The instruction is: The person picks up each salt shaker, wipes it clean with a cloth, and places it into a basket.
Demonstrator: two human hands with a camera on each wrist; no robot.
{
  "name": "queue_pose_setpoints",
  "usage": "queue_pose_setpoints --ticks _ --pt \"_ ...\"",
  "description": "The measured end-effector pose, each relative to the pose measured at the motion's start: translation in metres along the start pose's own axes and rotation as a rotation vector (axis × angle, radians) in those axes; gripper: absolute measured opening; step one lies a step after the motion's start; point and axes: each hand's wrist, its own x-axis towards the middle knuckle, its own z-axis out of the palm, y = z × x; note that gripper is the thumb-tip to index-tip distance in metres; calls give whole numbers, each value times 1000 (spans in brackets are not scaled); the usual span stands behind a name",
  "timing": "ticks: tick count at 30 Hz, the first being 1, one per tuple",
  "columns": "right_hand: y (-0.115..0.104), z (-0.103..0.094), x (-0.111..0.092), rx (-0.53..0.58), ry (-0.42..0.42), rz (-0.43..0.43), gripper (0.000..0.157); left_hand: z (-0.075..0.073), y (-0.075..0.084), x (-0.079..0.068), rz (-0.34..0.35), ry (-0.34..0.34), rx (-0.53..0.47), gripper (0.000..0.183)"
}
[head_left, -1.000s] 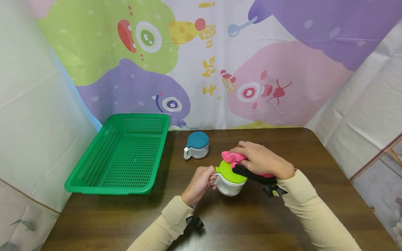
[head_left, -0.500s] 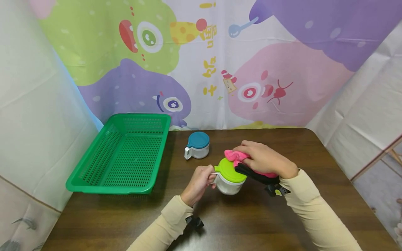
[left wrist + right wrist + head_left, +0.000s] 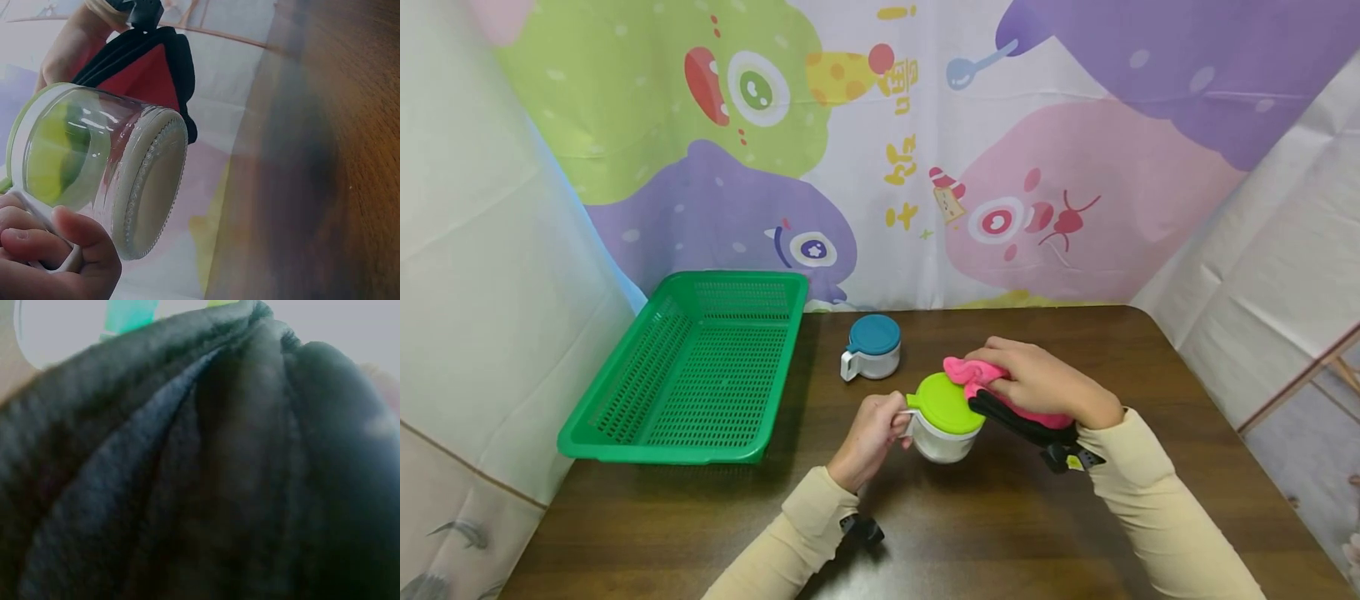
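Note:
My left hand (image 3: 876, 437) grips the white handle of a clear jar (image 3: 942, 442) that has a lime-green lid (image 3: 947, 403). In the left wrist view the jar (image 3: 81, 150) is held off the table, its ridged bottom showing and the fingers (image 3: 37, 247) curled round the handle. My right hand (image 3: 1047, 383) holds a bunched pink and black cloth (image 3: 1022, 414) against the lid's right edge. Folds of the dark cloth (image 3: 206, 475) fill most of the right wrist view and hide the right fingers there.
A similar jar with a blue lid (image 3: 874, 335) stands on the brown wooden table (image 3: 970, 533) behind the hands. At the left sits a green perforated basket (image 3: 767, 392). A cartoon-printed curtain (image 3: 880, 167) hangs along the table's back edge.
The cloth and right hand have slid a little to the right along the lid, baring more of its green top. The jar has risen slightly and shifted a touch left.

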Motion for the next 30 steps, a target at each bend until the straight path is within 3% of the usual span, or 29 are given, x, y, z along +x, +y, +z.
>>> queue_pose_setpoints --ticks 16,30 --pt "2 3 -8 25 27 -8 37 -6 0 1 10 40 -67 32" --pt "-4 5 -8 -27 84 -65 39 -11 1 5 10 81 -91 32"
